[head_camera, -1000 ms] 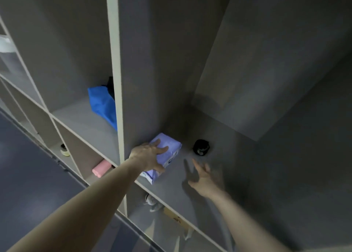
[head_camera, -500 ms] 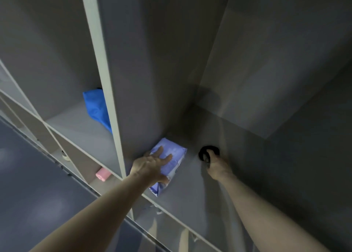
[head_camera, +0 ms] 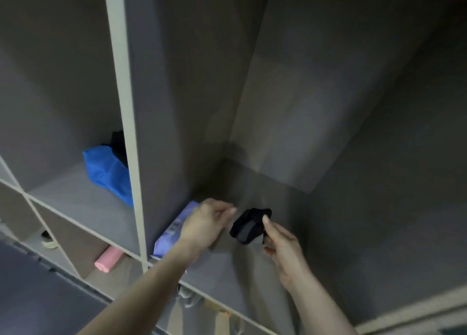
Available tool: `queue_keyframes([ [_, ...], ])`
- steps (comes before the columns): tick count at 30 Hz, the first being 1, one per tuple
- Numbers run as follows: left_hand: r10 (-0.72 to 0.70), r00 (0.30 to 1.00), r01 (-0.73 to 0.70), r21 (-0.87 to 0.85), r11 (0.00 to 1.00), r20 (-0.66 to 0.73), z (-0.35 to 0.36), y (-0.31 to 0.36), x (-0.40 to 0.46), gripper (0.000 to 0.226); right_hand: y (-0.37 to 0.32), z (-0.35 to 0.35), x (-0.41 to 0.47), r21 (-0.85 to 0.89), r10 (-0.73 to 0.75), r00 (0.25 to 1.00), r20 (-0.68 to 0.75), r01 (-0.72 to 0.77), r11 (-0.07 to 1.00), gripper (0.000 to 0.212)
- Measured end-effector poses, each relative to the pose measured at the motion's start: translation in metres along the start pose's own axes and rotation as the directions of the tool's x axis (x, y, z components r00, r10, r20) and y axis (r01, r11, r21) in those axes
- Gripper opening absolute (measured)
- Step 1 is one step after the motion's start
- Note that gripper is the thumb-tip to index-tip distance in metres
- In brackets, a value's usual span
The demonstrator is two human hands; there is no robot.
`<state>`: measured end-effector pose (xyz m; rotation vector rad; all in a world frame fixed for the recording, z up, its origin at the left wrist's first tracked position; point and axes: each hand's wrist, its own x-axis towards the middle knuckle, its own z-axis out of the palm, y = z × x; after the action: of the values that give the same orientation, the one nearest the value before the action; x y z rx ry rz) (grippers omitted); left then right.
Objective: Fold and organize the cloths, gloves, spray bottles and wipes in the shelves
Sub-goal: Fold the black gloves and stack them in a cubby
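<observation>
head view: single frame, dim and somewhat blurred, looking into grey shelving.
black item [head_camera: 249, 224]: small dark bundle, part black and part grey; whether cloth or glove cannot be told. held off the shelf floor near the middle of the right-hand compartment.
black item axis: long axis runs from 7 o'clock to 1 o'clock, upper end toward the back wall.
right hand [head_camera: 283, 248]: at 4 o'clock of the black item; thumb and fingers pinch its right edge, gripping it.
left hand [head_camera: 202, 224]: at 9 o'clock of the black item, just beside it; fingers curled with tips drawn together. whether they touch the item cannot be told.
wipes pack [head_camera: 174, 231]: lilac soft packet with printed label, lying flat on the shelf floor against the divider, partly hidden under the left hand and wrist. long axis from 7 o'clock to 1 o'clock.
divider [head_camera: 118, 81]: pale upright edge, separating left and right compartments.
blue pack [head_camera: 106, 172]: glossy blue bag in the left compartment, resting against the divider, at 10 o'clock of the left hand.
dark object [head_camera: 117, 143]: behind the blue pack; detail too dark to tell.
pink roll [head_camera: 108, 258]: lying in the lower compartment, at 8 o'clock of the wipes pack.
grey cloth [head_camera: 188, 296]: crumpled, in the compartment below the arms.
</observation>
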<state>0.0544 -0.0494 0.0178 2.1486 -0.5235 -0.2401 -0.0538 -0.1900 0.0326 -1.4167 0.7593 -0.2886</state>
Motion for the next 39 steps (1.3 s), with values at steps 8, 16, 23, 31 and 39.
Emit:
queue_keyframes([
  [8,0.208,0.974,-0.223,-0.231,0.947,-0.090,-0.015,0.072,-0.089,0.050,-0.035,-0.005,-0.090,0.267,-0.078,0.996,0.036,0.066,0.961,0.044],
  [16,0.214,0.975,-0.143,-0.573,0.807,0.058,-0.035,0.104,-0.108,0.040,-0.037,-0.003,-0.135,0.358,-0.251,0.963,-0.096,0.269,0.894,0.042],
  [23,0.159,0.930,0.144,-0.727,0.671,0.331,-0.038,0.116,-0.123,0.028,-0.035,-0.010,-0.165,0.298,-0.294,0.916,-0.274,0.371,0.879,0.012],
  [31,0.241,0.837,0.284,-0.768,0.574,0.490,-0.020,0.124,-0.137,0.023,-0.029,-0.031,-0.201,0.338,-0.233,0.908,-0.347,0.353,0.872,0.030],
  [39,0.389,0.664,0.210,-0.659,0.723,0.638,0.004,0.157,-0.174,0.054,-0.015,-0.071,-0.233,0.250,-0.244,0.793,-0.558,0.442,0.862,0.023],
])
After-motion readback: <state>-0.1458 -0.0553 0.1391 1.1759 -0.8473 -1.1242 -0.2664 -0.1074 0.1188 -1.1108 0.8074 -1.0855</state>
